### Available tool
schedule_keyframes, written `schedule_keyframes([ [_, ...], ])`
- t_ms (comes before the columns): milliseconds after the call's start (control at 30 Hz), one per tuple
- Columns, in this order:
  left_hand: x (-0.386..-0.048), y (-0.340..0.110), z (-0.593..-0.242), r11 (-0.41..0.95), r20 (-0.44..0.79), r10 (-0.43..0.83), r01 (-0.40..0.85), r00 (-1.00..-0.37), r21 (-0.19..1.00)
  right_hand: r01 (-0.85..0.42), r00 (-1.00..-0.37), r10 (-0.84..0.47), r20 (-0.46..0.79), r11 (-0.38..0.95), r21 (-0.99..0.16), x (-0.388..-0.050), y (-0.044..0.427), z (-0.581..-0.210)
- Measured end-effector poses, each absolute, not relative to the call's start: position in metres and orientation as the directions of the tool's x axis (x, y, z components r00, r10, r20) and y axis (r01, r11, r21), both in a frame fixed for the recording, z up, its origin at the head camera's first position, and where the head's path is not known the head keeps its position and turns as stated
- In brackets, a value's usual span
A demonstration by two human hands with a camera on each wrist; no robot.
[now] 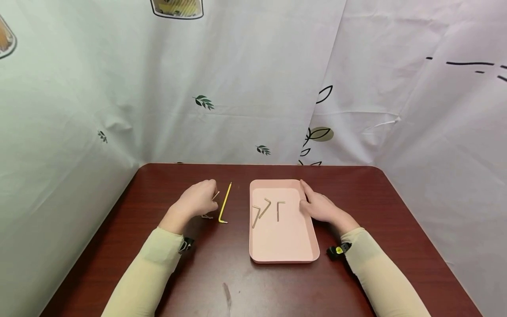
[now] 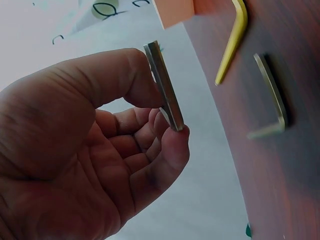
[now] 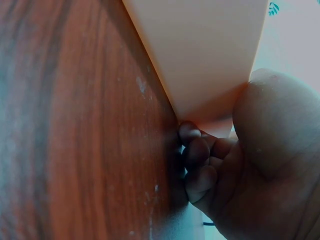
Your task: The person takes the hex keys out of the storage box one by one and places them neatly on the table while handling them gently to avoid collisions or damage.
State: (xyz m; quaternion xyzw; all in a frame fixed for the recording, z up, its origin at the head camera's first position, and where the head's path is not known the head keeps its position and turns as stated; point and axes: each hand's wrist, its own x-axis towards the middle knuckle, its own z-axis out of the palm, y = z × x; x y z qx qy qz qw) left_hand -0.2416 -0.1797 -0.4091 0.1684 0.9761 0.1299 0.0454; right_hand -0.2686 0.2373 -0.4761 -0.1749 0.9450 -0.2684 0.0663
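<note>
My pale sleeves (image 1: pixel 136 275) lie nearest; white leaf-printed sheeting (image 1: pixel 237 79) backs a dark red wood table (image 1: pixel 198 281); my right hand (image 1: pixel 321 208) grips the pink tray (image 1: pixel 285 242), lengthwise away from me; left of it, my left hand (image 1: pixel 197 199) pinches a hex key (image 2: pixel 166 87), visible shaft slanting away, rightward.

Left fingers (image 2: pixel 175 150) in a pinch

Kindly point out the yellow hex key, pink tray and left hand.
Yellow hex key (image 1: pixel 225 202): head view, long arm.
Pink tray (image 1: pixel 283 235): head view, bare floor.
Left hand (image 1: pixel 197 198): head view, back of the hand.
</note>
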Motion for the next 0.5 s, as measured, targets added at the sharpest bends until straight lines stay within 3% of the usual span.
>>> schedule_keyframes([
  [500, -0.245, -0.212, -0.417, 0.925, -0.069, 0.291, 0.263, -0.954, 0.275, -0.293, -0.929, -0.367, -0.033, 0.790, -0.538, -0.269, 0.238, -0.477],
])
